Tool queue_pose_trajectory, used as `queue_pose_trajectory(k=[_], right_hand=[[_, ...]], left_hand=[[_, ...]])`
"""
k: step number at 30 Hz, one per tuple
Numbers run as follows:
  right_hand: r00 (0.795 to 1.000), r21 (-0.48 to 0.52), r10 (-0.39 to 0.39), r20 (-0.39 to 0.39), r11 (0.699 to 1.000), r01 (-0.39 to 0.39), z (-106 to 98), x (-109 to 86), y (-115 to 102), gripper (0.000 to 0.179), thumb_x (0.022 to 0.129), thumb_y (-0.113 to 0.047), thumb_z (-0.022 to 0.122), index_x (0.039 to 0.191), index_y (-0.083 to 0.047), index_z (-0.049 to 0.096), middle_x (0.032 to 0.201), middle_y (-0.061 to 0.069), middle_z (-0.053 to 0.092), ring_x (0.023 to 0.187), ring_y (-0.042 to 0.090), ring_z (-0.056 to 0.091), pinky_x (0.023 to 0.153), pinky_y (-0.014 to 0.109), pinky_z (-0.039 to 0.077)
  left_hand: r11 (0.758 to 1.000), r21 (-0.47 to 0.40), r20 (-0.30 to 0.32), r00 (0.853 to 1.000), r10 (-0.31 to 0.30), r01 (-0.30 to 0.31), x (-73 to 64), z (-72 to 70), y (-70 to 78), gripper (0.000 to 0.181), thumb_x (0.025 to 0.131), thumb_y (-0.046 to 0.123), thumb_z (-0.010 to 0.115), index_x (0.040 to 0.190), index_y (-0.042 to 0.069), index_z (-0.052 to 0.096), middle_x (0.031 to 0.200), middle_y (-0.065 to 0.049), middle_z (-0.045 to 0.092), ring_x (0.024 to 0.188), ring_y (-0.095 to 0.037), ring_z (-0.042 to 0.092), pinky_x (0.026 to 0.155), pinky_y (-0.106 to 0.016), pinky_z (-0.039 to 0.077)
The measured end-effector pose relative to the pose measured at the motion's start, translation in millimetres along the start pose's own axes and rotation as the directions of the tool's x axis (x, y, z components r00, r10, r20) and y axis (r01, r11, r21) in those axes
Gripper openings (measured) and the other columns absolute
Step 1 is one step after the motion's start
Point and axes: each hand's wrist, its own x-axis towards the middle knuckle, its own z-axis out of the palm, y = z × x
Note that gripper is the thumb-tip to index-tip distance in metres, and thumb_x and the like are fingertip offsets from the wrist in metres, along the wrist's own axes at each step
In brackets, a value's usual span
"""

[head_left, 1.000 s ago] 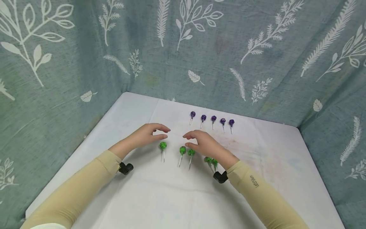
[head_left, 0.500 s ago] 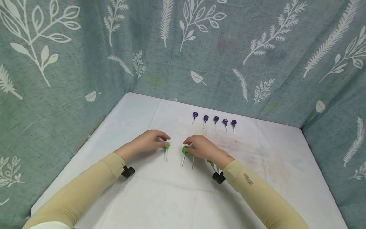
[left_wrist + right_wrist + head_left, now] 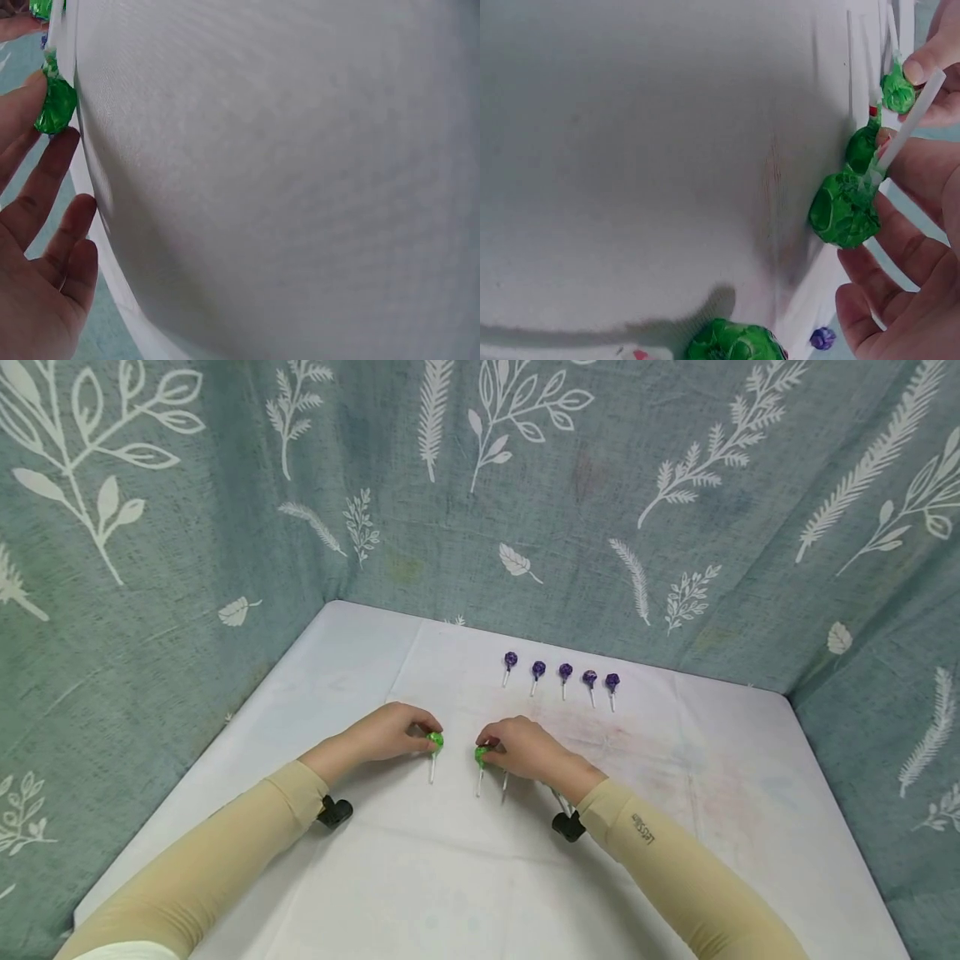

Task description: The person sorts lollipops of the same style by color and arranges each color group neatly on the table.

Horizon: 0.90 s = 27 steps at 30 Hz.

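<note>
In the head view, my left hand [image 3: 378, 735] pinches the wrapped head of a green lollipop [image 3: 435, 742] between thumb and fingers. Its white stick points toward me on the cloth. To the right, my right hand [image 3: 525, 748] pinches a second green lollipop [image 3: 481, 756] by its head, stick also toward me. The right wrist view has another green lollipop [image 3: 846, 210] lying beside the pinched one, nearer the camera, under the palm. One more green lollipop head [image 3: 735, 342] shows at the bottom of that view; in the head view the right hand and wrist mostly hide these.
Several purple lollipops [image 3: 566, 672] lie in a row toward the back of the white-covered table [image 3: 420, 877], sticks toward me. A leaf-patterned blue-green curtain [image 3: 450, 543] stands around the table's back and sides. Black wrist cameras [image 3: 335, 812] hang under both forearms.
Both hands have come down from above the cloth onto the two green lollipops, and their fingers have closed on the heads. The row of purple lollipops is unchanged.
</note>
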Motion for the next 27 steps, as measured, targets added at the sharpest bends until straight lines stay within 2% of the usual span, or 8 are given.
queue_pose_trajectory(k=[4,10,15,27], right_hand=[[1.000,0.001,-0.002,-0.011,1.000,0.002,-1,-1.6,-1,0.020,0.083,-0.029,0.066,0.101,-0.020,0.066,0.091,-0.012,0.062,0.081,0.002,0.055,0.070,0.023,0.046],[1.000,-0.009,0.005,-0.008,1.000,-0.005,-4,-1.6,0,0.021,0.082,-0.028,0.067,0.101,-0.020,0.067,0.090,-0.013,0.063,0.080,0.001,0.055,0.070,0.022,0.046],[1.000,-0.016,0.014,-0.006,1.000,-0.014,-3,-1.4,3,0.021,0.082,-0.029,0.066,0.101,-0.020,0.067,0.091,-0.013,0.063,0.080,0.001,0.055,0.072,0.022,0.046],[1.000,0.003,0.011,0.008,1.000,-0.011,-4,-1.6,2,0.017,0.083,-0.028,0.066,0.099,-0.022,0.067,0.088,-0.016,0.062,0.076,0.001,0.054,0.069,0.021,0.045]], left_hand=[[1.000,-0.013,0.014,1.000,0.008,-0.008,4.8,-0.5,1.4,0.027,0.076,0.035,0.071,0.100,0.024,0.066,0.094,0.015,0.062,0.093,-0.007,0.056,0.082,-0.031,0.043],[0.999,-0.042,0.044,0.999,-0.031,0.033,13.3,-2.2,3.3,0.021,0.075,0.037,0.072,0.094,0.031,0.065,0.090,0.017,0.061,0.092,-0.006,0.054,0.083,-0.032,0.042],[0.997,-0.049,0.069,0.996,-0.049,0.052,23.0,-9.8,8.7,0.020,0.075,0.040,0.072,0.092,0.033,0.064,0.091,0.019,0.060,0.095,-0.009,0.053,0.080,-0.032,0.042],[1.000,0.001,0.098,0.995,-0.004,0.004,69.5,-31.8,22.9,0.020,0.076,0.039,0.070,0.094,0.033,0.063,0.094,0.015,0.059,0.100,-0.014,0.053,0.086,-0.038,0.040]])
